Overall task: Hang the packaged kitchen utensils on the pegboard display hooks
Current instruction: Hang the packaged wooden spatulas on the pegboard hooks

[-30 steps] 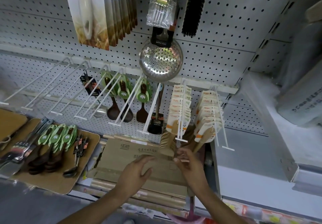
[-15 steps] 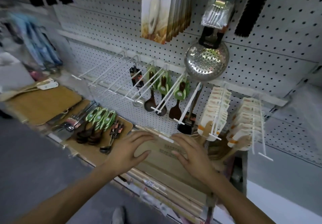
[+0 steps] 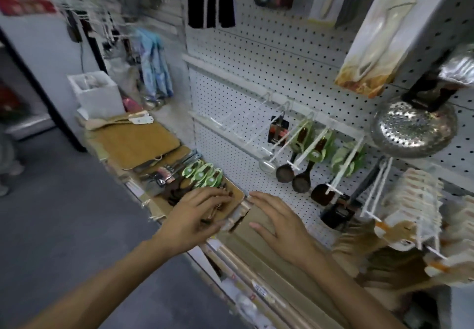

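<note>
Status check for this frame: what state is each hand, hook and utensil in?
Left hand: open, reaching over loose utensils on the board.
Right hand: open, flat on the cardboard box.
Green-carded spoons: lying unhung.
Dark spoons: hanging.
Leftmost hooks: bare.
Strainer: hanging.

Even, fairly bright indoor light with soft shadows, glare on the steel skimmer, motion blur smearing the upper left and right edges, wide-angle bending at the borders.
</note>
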The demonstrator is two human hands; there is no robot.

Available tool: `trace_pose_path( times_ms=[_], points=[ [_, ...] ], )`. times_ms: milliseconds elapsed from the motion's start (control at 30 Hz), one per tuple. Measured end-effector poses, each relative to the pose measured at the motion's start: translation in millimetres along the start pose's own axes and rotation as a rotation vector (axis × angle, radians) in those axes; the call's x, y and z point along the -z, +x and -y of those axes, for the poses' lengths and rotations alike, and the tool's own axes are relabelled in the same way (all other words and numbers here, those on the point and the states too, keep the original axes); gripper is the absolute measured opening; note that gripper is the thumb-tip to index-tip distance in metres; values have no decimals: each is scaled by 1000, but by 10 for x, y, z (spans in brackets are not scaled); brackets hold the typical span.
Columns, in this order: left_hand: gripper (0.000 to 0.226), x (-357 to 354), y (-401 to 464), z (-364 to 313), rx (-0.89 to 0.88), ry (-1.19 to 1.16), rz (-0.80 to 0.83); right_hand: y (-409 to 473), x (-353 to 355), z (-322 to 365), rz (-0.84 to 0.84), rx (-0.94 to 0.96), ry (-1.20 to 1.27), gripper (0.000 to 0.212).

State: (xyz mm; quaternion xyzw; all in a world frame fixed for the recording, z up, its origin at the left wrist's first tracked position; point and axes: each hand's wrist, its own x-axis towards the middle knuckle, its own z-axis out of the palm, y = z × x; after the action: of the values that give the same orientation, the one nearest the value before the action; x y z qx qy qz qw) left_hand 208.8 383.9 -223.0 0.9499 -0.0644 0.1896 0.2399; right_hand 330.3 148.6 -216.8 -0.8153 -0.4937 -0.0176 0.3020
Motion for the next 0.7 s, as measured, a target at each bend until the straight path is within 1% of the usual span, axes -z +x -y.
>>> trace_pose_path(
  times_ms=[200, 433, 700],
  points=[
    [47, 740, -447, 735, 72, 32, -41, 752, -575, 625, 75, 58, -28, 51],
    [46, 1609, -934, 1552, 145, 54, -87, 1632, -1195, 1439, 110, 126, -22, 49],
    [44, 2228, -1386, 2318, 271, 88, -145, 2511, -1805, 1964, 178, 211, -28, 52]
  ],
)
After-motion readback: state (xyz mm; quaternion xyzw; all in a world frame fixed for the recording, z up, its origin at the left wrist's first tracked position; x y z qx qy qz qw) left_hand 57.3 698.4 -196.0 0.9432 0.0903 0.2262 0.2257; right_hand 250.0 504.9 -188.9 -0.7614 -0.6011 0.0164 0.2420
